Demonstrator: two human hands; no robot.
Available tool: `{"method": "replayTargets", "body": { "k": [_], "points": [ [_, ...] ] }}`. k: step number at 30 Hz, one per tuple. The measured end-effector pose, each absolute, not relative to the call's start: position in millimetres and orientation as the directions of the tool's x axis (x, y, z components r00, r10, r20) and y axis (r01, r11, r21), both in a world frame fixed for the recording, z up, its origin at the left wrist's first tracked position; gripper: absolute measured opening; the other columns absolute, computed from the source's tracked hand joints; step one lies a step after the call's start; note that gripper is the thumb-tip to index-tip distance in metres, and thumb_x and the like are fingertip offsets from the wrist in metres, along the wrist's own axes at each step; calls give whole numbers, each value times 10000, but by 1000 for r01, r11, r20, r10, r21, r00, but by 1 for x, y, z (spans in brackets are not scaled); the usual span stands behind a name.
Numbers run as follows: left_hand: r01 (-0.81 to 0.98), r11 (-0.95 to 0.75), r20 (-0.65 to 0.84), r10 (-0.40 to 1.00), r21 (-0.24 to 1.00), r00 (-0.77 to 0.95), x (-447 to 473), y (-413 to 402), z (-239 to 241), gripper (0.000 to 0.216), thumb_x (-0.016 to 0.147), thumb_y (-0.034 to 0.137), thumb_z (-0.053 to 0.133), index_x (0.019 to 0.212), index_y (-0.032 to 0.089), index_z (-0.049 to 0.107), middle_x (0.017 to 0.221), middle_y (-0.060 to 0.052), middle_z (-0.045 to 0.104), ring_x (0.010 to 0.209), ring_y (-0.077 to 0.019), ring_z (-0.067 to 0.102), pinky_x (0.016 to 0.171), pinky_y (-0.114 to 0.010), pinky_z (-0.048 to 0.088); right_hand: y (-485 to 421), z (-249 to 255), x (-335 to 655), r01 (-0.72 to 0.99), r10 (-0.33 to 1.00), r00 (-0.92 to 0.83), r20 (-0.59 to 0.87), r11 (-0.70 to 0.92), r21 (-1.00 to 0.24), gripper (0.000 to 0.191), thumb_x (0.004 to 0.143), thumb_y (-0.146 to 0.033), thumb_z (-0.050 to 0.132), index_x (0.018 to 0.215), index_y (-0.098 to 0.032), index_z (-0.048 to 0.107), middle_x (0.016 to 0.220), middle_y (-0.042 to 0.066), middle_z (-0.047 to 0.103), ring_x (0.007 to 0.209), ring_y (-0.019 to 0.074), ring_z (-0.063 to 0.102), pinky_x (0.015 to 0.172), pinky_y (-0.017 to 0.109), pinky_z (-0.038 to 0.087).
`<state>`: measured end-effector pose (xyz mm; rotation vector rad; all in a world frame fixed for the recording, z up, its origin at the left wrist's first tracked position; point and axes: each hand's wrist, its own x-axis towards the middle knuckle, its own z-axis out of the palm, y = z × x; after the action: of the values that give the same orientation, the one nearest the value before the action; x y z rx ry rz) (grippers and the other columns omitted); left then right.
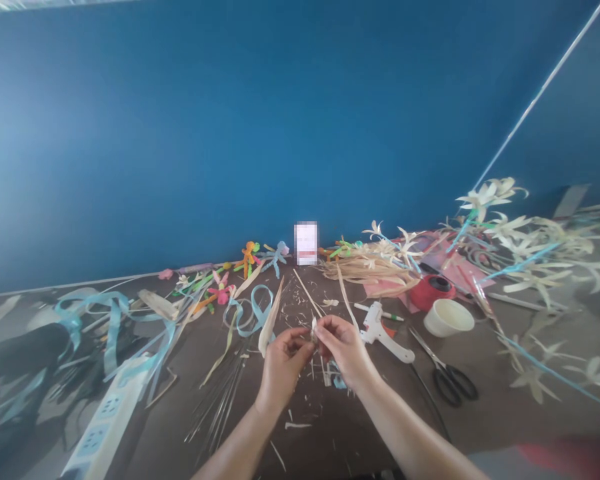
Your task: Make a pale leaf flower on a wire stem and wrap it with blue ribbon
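Note:
My left hand (286, 363) and my right hand (344, 350) meet over the middle of the table, thumbs and fingertips pinched together. Between them is a small pale strip (314, 324), like dried husk, its tip poking up above the fingers. Its lower part is largely covered by my fingers. Just left of my left hand lies a long cream husk leaf (271, 320). Close by my right hand, a white hot glue gun (385, 335) rests on its side. Thin pale sticks (307, 292) lie beyond the fingertips, among small scraps.
Black-handled scissors (450, 381), a white cup (449, 317) and a red roll (433, 291) are at right, near husk flowers (530, 260). Left are a power strip (107, 417), blue ribbon (115, 320) and thin wires (220, 400). Pipe-cleaner figures (250, 257) line the blue wall (280, 133).

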<state>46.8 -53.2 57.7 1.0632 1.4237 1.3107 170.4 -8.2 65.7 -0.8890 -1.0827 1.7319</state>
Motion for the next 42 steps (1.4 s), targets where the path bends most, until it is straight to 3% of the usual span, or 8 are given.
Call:
{"method": "replayTargets", "body": {
  "k": [11, 29, 42],
  "points": [
    [99, 46, -20, 970, 994, -242, 50, -60, 67, 265, 702, 274, 623, 939, 156, 607, 629, -1, 625, 587, -141, 567, 576, -245, 440, -13, 62, 171, -417, 916, -374, -147, -308, -855, 204, 711, -333, 666, 710, -158, 561, 516, -65, 453, 390, 28, 354, 371, 150, 274],
    [-218, 151, -203, 948, 964, -244, 51, -51, 60, 265, 653, 316, 683, 826, 144, 580, 641, -10, 620, 541, -125, 569, 509, -227, 439, -10, 69, 172, -270, 922, -365, -127, -236, -934, 207, 729, -357, 618, 715, -154, 584, 411, -72, 436, 354, 47, 323, 361, 171, 238],
    [-175, 125, -167, 954, 977, -248, 51, -49, 67, 200, 689, 289, 659, 808, 160, 562, 663, 24, 567, 559, -84, 513, 514, -188, 408, -10, 66, 170, -294, 924, -347, -160, -270, -917, 164, 671, -278, 654, 768, -154, 606, 552, -50, 514, 413, 42, 369, 389, 167, 286]
  ]
}}
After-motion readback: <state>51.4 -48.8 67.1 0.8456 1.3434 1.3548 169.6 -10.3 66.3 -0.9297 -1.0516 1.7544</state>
